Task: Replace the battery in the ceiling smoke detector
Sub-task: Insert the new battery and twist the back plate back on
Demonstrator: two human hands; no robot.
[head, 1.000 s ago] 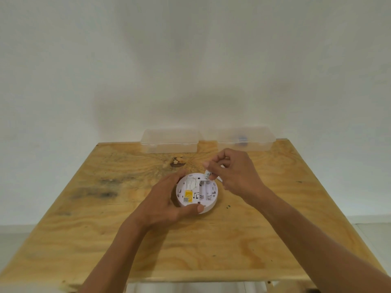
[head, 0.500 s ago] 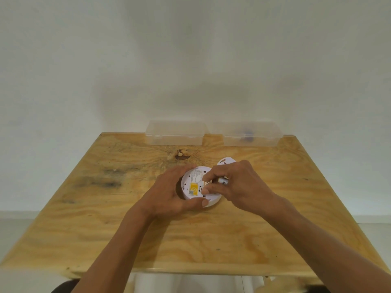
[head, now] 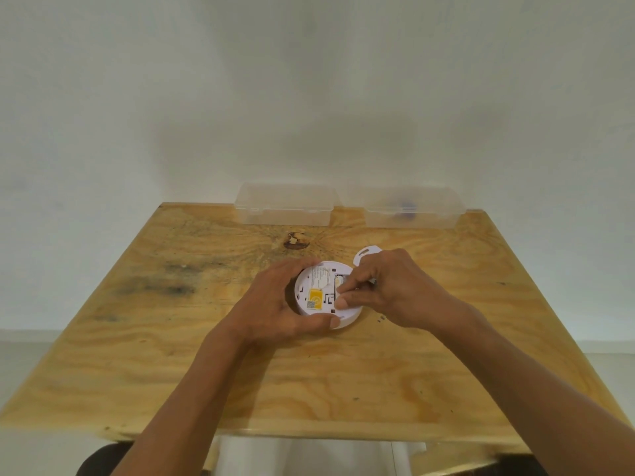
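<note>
Gripping the white round smoke detector [head: 318, 290] by its rim, the left hand [head: 275, 304] is seen at the centre of the frame, its fingers curled over the far left edge and its thumb [head: 321, 321] pressed against the near edge, so that the unit is held flat on the wooden table [head: 206, 355] with its back side turned up. A yellow label [head: 315, 297] and printed markings are visible on the exposed left half of that back. The right hand [head: 391, 290] is laid over the right half of the detector, its fingertips [head: 342, 303] pinched down into the open compartment; a battery may be held there, but the hand's exact hold cannot be told, since the spot is covered by the fingers. Just beyond the right hand, toward the upper right of the detector, a small white cover piece [head: 366, 254] is seen lying on the table, partly hidden by the knuckles. A dark knot [head: 295, 240] in the wood is found further up the frame. Along the far edge of the table, against the pale wall, two clear plastic boxes are set side by side: the left box [head: 285, 207] looks see-through and plain, while a blurred dark blue object is made out inside the right box [head: 414, 209].
</note>
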